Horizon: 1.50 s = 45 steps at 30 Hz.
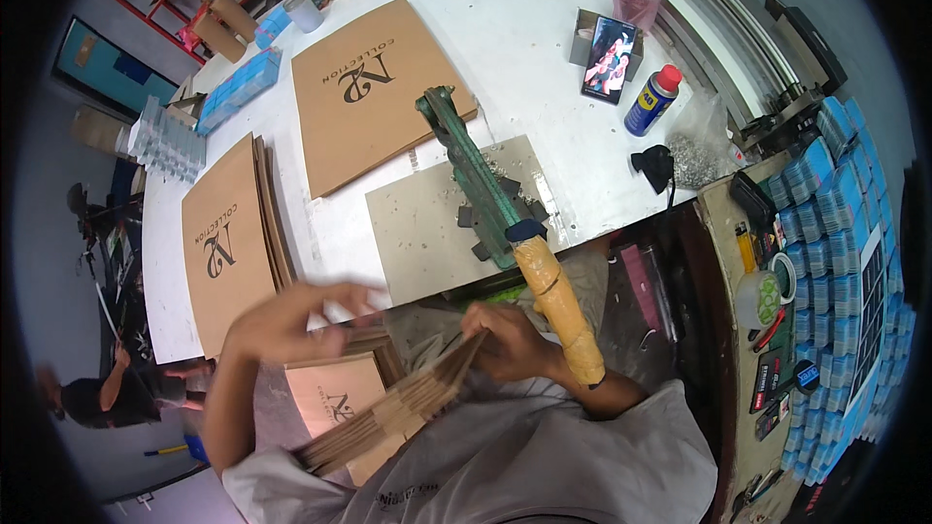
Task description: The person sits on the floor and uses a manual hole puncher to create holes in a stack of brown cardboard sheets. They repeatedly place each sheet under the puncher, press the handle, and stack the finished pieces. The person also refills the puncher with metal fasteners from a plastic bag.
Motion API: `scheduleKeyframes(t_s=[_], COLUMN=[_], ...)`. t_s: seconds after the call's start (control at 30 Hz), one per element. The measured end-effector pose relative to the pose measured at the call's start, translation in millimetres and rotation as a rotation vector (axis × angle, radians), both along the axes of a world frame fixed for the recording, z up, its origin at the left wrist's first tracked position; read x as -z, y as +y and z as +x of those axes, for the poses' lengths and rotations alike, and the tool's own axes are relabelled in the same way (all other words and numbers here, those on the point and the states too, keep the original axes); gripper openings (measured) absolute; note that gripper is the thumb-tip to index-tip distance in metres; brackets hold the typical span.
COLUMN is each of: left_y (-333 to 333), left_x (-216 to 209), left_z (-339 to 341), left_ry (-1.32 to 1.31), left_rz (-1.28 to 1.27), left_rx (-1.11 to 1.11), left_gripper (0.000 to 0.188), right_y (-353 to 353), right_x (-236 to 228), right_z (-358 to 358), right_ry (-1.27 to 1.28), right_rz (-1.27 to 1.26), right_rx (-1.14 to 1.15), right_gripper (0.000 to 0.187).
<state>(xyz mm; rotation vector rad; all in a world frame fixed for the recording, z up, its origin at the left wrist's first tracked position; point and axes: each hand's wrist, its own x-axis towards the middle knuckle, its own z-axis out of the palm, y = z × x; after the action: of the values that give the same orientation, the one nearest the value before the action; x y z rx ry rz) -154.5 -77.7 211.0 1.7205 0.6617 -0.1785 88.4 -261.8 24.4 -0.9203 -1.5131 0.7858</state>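
A stack of flat brown paper bags (403, 412) rests slanted against my body. My right hand (510, 342) is closed on its upper right corner, fingers wrapped around the edge. My left hand (291, 320) is lifted above the stack's left side, blurred, with fingers stretched out and nothing visible in them. Below it, more printed brown bags (335, 393) lie low by my lap. Just beyond my right hand stands a green metal hand press (476, 180), its long handle (558, 301) wrapped in tan tape and angled toward me. A grey metal plate (413, 233) lies beneath the press.
Two piles of printed brown bags, one nearer (223, 223) and one farther (364, 87), lie on the white table (485, 39). At right are a phone (610, 58), a blue spray can (652, 102) and a bag of small metal pieces (694, 155). Another person (116, 393) is at far left.
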Motion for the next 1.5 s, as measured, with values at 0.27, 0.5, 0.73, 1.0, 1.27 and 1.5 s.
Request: scheduleKeyframes(t_s=[0.27, 0.5, 0.73, 1.0, 1.27, 1.5], left_y=[-130.8, -180.7, -205.9, -141.7, -64.5, -63.0], left_x=[2.5, 52.8, -49.9, -47.1, 20.2, 29.3], left_z=[-57.0, -133.7, -268.6, -334.8, -224.4, -122.3], left_ry=[0.35, 0.077, -0.063, -1.133, -1.477, -1.651], left_rz=[0.983, 1.344, 1.231, 0.686, 0.283, 0.106], left_rx=[-0.469, -0.882, -1.448, -1.662, -1.269, -0.886], left_gripper=[0.057, 0.033, 0.037, 0.073, 0.071, 0.069], right_y=[21.8, 25.8, -7.3, 15.2, -18.5, -0.7], right_x=[-37.8, -54.7, -17.1, 11.6, -30.1, -9.5], right_z=[-30.4, -48.9, -39.8, -77.5, -127.0, -115.3], right_ry=[-0.114, -0.085, 0.075, 0.575, 1.368, 1.367], right_rz=[-0.207, 0.133, 0.322, -0.998, -0.949, -0.806], right_rx=[0.111, 0.092, 0.471, -0.531, -1.117, -0.903], right_gripper=[0.039, 0.061, 0.075, 0.081, 0.068, 0.055])
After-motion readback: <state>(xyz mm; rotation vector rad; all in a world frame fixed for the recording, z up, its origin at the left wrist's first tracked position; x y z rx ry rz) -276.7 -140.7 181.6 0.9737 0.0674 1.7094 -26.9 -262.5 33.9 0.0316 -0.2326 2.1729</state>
